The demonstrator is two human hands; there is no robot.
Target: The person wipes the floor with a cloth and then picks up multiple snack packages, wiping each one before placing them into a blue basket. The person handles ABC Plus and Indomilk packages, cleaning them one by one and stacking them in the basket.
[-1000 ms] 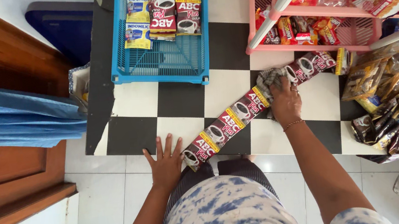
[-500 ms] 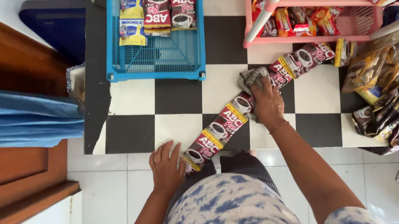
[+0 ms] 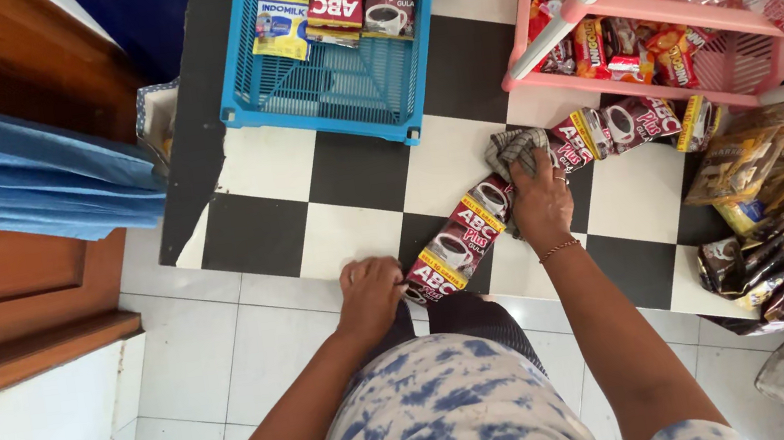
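A long strip of red coffee sachets [image 3: 460, 238] lies diagonally across the black-and-white checked mat [image 3: 348, 195]. My left hand [image 3: 368, 294] is closed on the strip's near end at the mat's front edge. My right hand [image 3: 539, 201] presses a grey cloth [image 3: 514, 148] down onto the middle of the strip. The strip's far end [image 3: 622, 124] runs on toward the pink rack.
A blue plastic basket [image 3: 334, 86] with sachet packs stands at the back. A pink wire rack [image 3: 649, 25] of snack packs is at the back right. Hanging sachet strips [image 3: 774, 210] crowd the right edge. A wooden door [image 3: 8, 291] and blue fabric [image 3: 15, 189] are left.
My left hand went from flat and spread to closed on the strip's near end. My right hand with the cloth slid toward me along the strip.
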